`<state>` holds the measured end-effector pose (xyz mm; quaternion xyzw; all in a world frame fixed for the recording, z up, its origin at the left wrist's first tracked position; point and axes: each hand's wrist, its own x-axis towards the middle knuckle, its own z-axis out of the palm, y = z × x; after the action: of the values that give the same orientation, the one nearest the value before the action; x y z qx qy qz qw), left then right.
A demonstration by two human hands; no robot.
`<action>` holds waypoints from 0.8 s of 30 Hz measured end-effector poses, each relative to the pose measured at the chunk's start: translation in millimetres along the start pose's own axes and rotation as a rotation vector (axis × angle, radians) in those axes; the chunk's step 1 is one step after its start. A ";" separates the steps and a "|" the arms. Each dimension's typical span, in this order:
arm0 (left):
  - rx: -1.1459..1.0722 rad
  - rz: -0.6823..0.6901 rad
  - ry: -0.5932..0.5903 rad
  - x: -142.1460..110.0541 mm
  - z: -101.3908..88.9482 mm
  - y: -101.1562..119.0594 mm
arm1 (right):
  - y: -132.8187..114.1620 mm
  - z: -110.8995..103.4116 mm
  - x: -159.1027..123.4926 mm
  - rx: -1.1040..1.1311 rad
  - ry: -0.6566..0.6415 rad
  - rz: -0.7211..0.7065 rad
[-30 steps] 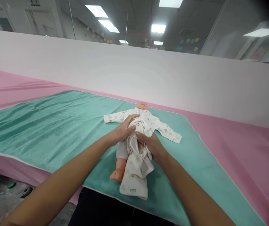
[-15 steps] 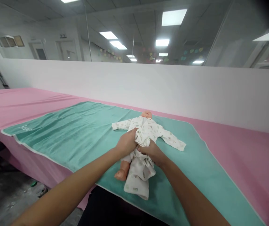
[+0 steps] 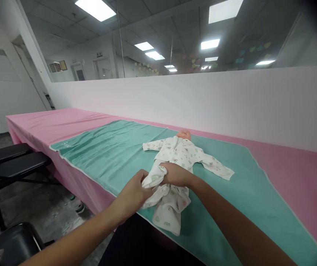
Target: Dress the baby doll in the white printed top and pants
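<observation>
A baby doll [image 3: 184, 134] lies on its back on a green cloth [image 3: 105, 155], head toward the wall. It wears a white printed long-sleeved top [image 3: 180, 150] with both sleeves spread out. White printed pants [image 3: 167, 218] are bunched over its lower body, one leg stretched toward me. My left hand [image 3: 136, 192] grips the other pant leg near its end, fingers closed on the fabric. My right hand [image 3: 175, 174] is closed on the same leg's fabric, higher up by the doll's waist. The doll's feet are hidden by cloth and hands.
The green cloth lies over a pink tablecloth [image 3: 294, 166] on a long table against a white wall [image 3: 191, 99] with windows above. Black chairs [image 3: 17, 166] stand on the floor at the left. A bottle-like object [image 3: 78, 205] is on the floor beside the table.
Both hands have moved from the doll's waist to a pant leg, the left one down and toward me. The doll's bare foot, seen before, is now covered. The view has turned left.
</observation>
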<state>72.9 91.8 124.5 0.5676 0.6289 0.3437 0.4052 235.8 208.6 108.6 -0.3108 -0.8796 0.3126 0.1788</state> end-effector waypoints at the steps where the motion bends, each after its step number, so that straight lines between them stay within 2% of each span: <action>1: -0.013 -0.017 0.031 -8.7 1.2 0.2 | -2.9 1.4 -0.7 -0.028 -0.020 -0.001; 4: -0.068 -0.101 0.082 -22.9 3.5 -2.0 | -9.3 8.7 -3.5 -0.123 -0.028 0.043; 8: -0.166 -0.225 0.172 -21.2 1.4 -16.0 | -12.5 18.9 -5.5 -0.232 -0.017 0.090; 10: -0.145 -0.266 0.168 -15.8 -1.3 -23.9 | -12.5 21.4 -5.4 -0.235 -0.030 0.074; 12: -0.089 -0.287 0.108 -10.0 -3.8 -29.1 | -12.0 21.9 -5.2 -0.218 -0.047 0.057; 15: -0.029 -0.266 0.022 -4.5 -6.5 -29.6 | -11.6 20.5 -5.3 -0.156 -0.063 0.052; 18: -0.004 -0.214 0.002 -4.1 -9.3 -23.6 | -11.9 18.6 -5.6 -0.072 -0.066 0.044; 21: 0.052 -0.107 -0.029 -4.6 -15.3 -16.0 | -12.8 15.1 -6.1 0.000 -0.037 0.067; 24: -0.041 -0.022 -0.102 -1.6 -23.6 -12.9 | -13.3 10.7 -7.0 0.075 -0.051 0.081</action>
<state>46.0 89.3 123.4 0.5690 0.6064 0.3226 0.4521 229.8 191.2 108.7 -0.3310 -0.8583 0.3601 0.1551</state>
